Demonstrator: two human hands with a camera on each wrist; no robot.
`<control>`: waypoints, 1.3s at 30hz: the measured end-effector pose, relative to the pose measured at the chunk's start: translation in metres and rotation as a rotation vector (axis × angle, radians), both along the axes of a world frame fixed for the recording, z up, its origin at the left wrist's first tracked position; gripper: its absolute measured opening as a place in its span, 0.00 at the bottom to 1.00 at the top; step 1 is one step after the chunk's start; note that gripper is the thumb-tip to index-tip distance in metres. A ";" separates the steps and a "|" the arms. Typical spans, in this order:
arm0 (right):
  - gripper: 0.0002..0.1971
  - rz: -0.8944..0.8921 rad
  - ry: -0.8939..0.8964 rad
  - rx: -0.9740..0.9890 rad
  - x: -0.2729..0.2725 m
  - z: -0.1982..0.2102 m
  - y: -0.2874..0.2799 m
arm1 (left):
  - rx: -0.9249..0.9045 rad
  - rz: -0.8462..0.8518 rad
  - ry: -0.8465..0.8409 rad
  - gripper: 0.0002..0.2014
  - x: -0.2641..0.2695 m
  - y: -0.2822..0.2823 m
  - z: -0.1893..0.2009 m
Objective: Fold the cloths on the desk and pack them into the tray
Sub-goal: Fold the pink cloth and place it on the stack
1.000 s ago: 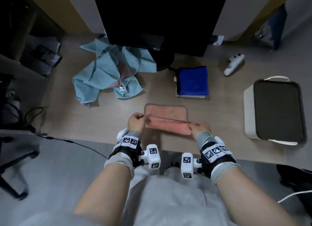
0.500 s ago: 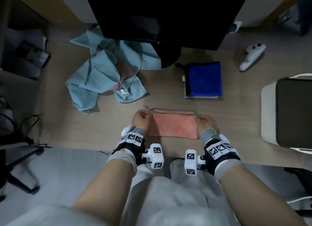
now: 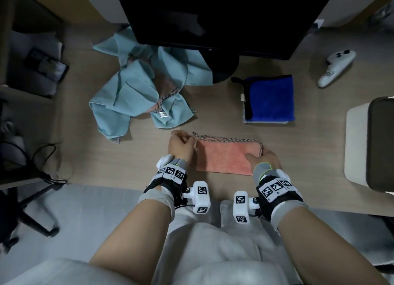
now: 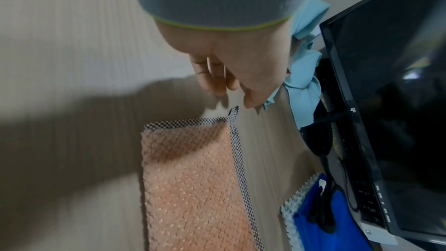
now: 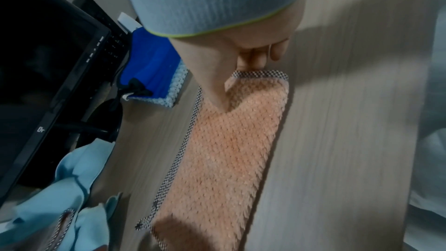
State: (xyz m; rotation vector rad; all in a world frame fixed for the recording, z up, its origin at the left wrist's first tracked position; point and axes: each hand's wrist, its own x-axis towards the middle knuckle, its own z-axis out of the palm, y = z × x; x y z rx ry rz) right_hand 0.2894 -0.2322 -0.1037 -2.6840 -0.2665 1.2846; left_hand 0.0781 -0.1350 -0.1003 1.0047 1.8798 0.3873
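A pink cloth (image 3: 223, 159) with a checked border lies folded in half on the desk in front of me. My left hand (image 3: 181, 145) hovers just off its far left corner; in the left wrist view the left hand (image 4: 229, 83) has loosely curled fingers that hold nothing, a little above the pink cloth (image 4: 193, 178). My right hand (image 3: 263, 159) pinches the cloth's right end: in the right wrist view the right hand (image 5: 237, 83) has its thumb on top of the pink cloth (image 5: 224, 150) and its fingers at the edge. The white tray (image 3: 358, 144) stands at the right.
A folded blue cloth (image 3: 270, 99) lies beyond the pink one. A heap of light blue cloths (image 3: 136, 93) sits at the back left. A black monitor (image 3: 213, 18) stands at the back, a white controller (image 3: 334, 69) at the far right, cables (image 3: 42, 167) at the left.
Both hands carried the cloth's near edge over to its far edge, folding it in half. The left hand has let go of its corner; the right hand still holds its end.
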 end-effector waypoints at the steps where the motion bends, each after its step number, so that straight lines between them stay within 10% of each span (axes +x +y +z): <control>1: 0.28 0.027 -0.002 -0.020 -0.004 0.002 0.000 | -0.033 0.007 0.000 0.04 -0.002 -0.002 0.001; 7: 0.26 -0.031 -0.028 0.093 -0.007 0.017 -0.005 | -0.354 -0.131 -0.301 0.03 0.013 -0.037 -0.003; 12: 0.33 -0.034 0.070 0.123 0.024 0.008 -0.031 | -0.333 -0.224 -0.299 0.13 0.029 -0.056 -0.014; 27: 0.12 -0.149 0.598 0.360 -0.060 0.040 0.026 | -0.342 -0.057 -0.348 0.10 0.010 -0.036 0.001; 32: 0.05 -0.108 0.290 0.236 -0.048 0.013 0.018 | -0.341 -0.142 -0.283 0.13 0.003 -0.027 -0.012; 35: 0.19 0.000 0.088 0.135 -0.030 0.006 0.009 | -0.365 -0.202 -0.227 0.15 0.006 -0.022 -0.014; 39: 0.34 0.086 0.264 0.103 -0.032 -0.001 0.014 | -0.399 -0.238 -0.211 0.20 0.008 -0.018 -0.015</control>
